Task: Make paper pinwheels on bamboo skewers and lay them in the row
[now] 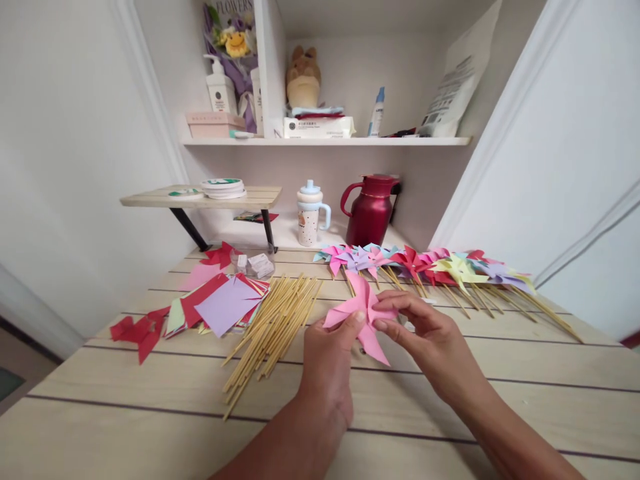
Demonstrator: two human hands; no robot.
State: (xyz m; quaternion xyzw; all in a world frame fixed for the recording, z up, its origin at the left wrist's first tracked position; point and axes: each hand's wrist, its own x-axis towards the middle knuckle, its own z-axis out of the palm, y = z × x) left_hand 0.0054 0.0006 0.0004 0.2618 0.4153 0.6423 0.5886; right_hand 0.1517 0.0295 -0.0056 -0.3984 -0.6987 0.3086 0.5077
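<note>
A pink paper pinwheel [361,313] is held above the wooden table [150,400], between both hands. My left hand [327,363] pinches its left blade from below with thumb and fingers. My right hand [430,340] grips the pinwheel's centre and right blade with closed fingers. A loose bundle of bamboo sticks [273,327] lies just left of my left hand.
Sheets of coloured paper [220,303] lie at the left with red cut pieces [140,330]. A row of finished pinwheels on sticks [440,270] stretches to the right. A dark red jug [370,210], a lidded cup [310,213] and a small raised shelf [200,197] stand behind.
</note>
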